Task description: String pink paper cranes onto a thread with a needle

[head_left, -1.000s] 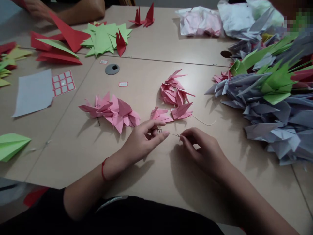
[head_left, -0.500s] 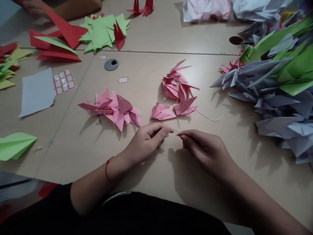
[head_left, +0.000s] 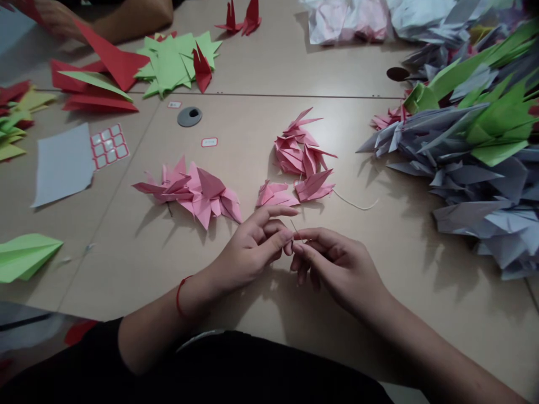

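Note:
Over the near part of the table, my right hand (head_left: 337,264) pinches a thin needle (head_left: 296,229) that points up and to the left between thumb and forefinger. My left hand (head_left: 259,241) meets it at the fingertips, its thumb and a finger closed on a small dark loop of thread (head_left: 292,246), with the forefinger stretched out above. Just beyond my hands lie pink folded paper cranes (head_left: 314,186) in a curved chain, a white string (head_left: 357,205) trailing to the right. Another cluster of pink cranes (head_left: 202,193) rests left of them.
Grey and green folded paper (head_left: 484,146) is heaped at the right. Green paper shapes (head_left: 168,64) and red cranes (head_left: 202,70) lie at the back left. A white sheet (head_left: 63,163) and a sticker sheet (head_left: 108,146) are at the left. Another person's arm (head_left: 130,19) rests at the far edge.
My right hand has moved left and turned, bringing its fingertips against my left hand's. The needle now stands steeply instead of lying between the hands. My left forefinger has lifted and straightened.

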Demonstrator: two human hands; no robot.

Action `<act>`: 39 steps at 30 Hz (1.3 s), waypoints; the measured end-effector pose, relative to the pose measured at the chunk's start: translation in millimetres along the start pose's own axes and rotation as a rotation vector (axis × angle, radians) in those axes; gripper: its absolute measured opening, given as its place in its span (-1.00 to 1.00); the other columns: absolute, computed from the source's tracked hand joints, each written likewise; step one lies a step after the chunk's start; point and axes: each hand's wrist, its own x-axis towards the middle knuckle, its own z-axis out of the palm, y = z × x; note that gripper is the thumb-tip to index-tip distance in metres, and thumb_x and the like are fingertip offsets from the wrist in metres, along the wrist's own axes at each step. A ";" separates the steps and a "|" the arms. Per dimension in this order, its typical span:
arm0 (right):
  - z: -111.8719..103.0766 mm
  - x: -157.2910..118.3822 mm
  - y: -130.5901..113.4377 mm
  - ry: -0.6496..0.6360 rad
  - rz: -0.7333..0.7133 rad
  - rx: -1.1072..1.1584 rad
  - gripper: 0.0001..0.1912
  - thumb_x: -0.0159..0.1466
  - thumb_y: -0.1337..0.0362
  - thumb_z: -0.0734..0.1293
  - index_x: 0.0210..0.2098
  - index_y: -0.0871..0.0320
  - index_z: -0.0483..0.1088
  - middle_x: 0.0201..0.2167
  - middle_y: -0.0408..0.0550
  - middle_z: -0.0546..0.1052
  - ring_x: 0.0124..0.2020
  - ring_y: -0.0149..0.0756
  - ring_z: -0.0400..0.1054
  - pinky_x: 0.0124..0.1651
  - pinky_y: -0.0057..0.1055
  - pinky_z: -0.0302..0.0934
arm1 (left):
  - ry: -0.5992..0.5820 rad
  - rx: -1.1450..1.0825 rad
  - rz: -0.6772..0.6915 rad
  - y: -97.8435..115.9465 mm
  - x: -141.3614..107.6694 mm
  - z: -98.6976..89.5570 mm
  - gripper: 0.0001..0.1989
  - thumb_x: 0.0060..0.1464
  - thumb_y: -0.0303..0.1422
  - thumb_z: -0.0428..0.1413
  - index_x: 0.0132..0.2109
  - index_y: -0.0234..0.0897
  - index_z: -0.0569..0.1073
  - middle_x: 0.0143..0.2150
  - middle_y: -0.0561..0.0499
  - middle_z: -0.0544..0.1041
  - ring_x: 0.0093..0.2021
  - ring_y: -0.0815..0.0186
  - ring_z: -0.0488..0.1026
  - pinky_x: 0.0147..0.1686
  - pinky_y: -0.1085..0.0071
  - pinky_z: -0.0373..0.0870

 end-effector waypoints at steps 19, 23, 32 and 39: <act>-18.1 -4.9 -15.7 0.093 -0.072 -0.298 -0.79 0.29 0.21 0.25 -0.40 0.20 0.39 -0.63 -0.16 0.43 -0.69 -0.50 0.27 -0.63 -0.56 0.14 | 0.068 0.385 0.005 8.9 -2.1 0.0 -0.85 0.11 -0.33 0.11 -0.31 -0.31 0.53 -0.46 0.06 0.47 -0.46 0.46 0.33 -0.48 0.55 0.25; -20.5 -6.0 -11.4 0.056 -0.145 -0.448 -0.81 0.30 0.26 0.23 -0.40 0.18 0.38 -0.60 -0.16 0.43 -0.65 -0.50 0.28 -0.58 -0.55 0.16 | 0.038 0.364 -0.079 11.5 -1.0 -1.0 -0.85 0.07 -0.33 0.14 -0.39 -0.32 0.53 -0.53 0.08 0.44 -0.52 0.48 0.29 -0.54 0.57 0.21; -20.7 -6.7 -8.3 0.027 -0.195 -0.533 -0.85 0.31 0.30 0.20 -0.36 0.16 0.36 -0.61 -0.19 0.40 -0.63 -0.50 0.25 -0.57 -0.56 0.12 | -0.041 0.032 -0.283 11.3 -1.3 -3.9 -0.74 0.03 -0.19 0.16 -0.38 -0.33 0.52 -0.70 0.19 0.08 -0.68 0.56 -0.03 -0.72 0.58 -0.12; -15.2 -7.2 -7.3 0.031 -0.120 -0.381 -0.82 0.31 0.24 0.22 -0.37 0.17 0.36 -0.62 -0.19 0.39 -0.65 -0.51 0.23 -0.59 -0.56 0.12 | 0.069 -0.171 -0.247 5.6 0.4 -3.4 -0.77 -0.01 -0.22 0.20 -0.39 -0.33 0.51 -0.66 0.19 0.07 -0.66 0.58 -0.04 -0.70 0.60 -0.14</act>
